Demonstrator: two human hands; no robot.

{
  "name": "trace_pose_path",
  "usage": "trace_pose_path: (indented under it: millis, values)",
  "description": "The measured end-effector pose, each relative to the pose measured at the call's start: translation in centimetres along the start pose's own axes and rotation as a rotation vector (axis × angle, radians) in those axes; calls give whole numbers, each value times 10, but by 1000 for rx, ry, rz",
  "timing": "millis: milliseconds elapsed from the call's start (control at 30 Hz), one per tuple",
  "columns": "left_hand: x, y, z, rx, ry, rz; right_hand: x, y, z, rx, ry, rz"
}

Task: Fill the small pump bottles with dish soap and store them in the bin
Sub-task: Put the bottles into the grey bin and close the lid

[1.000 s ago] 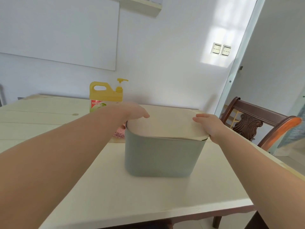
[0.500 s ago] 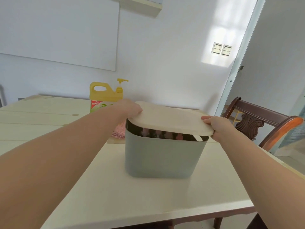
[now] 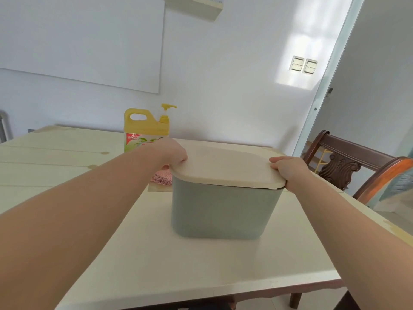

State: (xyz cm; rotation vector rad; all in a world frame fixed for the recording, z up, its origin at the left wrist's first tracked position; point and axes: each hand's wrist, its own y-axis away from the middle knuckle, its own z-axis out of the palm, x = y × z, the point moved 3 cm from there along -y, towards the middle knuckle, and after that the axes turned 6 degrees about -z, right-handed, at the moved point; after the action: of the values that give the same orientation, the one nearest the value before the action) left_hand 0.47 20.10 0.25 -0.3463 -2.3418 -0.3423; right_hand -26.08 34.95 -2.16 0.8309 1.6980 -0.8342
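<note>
A person's left hand [image 3: 173, 153] is curling its fingers over the left edge of a flat cream plastic lid [image 3: 223, 167], while the right hand [image 3: 289, 172] is gripping the opposite edge, thumb on top. The lid is lying across the mouth of a grey-green, round-cornered plastic bin [image 3: 223, 211]. Whether it is seated all the way round cannot be told.

The bin is standing near the front of a pale cream worktop [image 3: 156, 253]. The small pump bottles are not showing anywhere around the bin. If they are inside it, the lid is hiding them.

Behind the bin to the left, a yellow handled dish soap jug with a pump top [image 3: 143, 130] is standing upright. A pink knitted cloth [image 3: 162, 179] is lying between the jug and the bin. A dark carved wooden chair [image 3: 348, 162] is sitting to the right of the bin, beyond the worktop's edge.

The likeliest trouble is uneven pressure: one hand pushing harder than the other could be tipping the lid, leaving one side riding above the rim. Fingertips curled under the edge risk being pinched as the lid goes down. A light bin on a smooth worktop may also be sliding under a sideways push. Lifting by the lid alone could be letting the bin drop away.
</note>
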Motion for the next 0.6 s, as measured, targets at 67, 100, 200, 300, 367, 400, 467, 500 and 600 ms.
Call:
trace_pose_path:
  millis: [67, 100, 200, 300, 367, 400, 467, 500, 600]
  values:
    - [-4, -3, 5, -38, 71, -23, 3, -4, -3, 12, 17, 21]
    - [-7, -7, 7, -61, 94, -23, 5, -6, -4, 14, 32, 39]
    - [-9, -11, 9, -118, 112, -28, 13, -6, -7, -37, 19, 122]
    - [-14, -13, 7, -171, 136, -57, 17, -4, -5, -132, 5, 179]
    - [-15, -14, 7, -205, 134, -77, 19, -2, -4, -193, 2, 199]
    - [-15, -14, 7, -215, 127, -79, 20, -1, -3, -205, -6, 198]
    - [-13, -12, 7, -211, 125, -78, 22, -2, -2, -206, -28, 190]
    - [-13, -12, 8, -209, 133, -78, 23, -1, -2, -196, -40, 185]
    - [-13, -13, 10, -202, 161, -76, 25, 1, 0, -169, -57, 164]
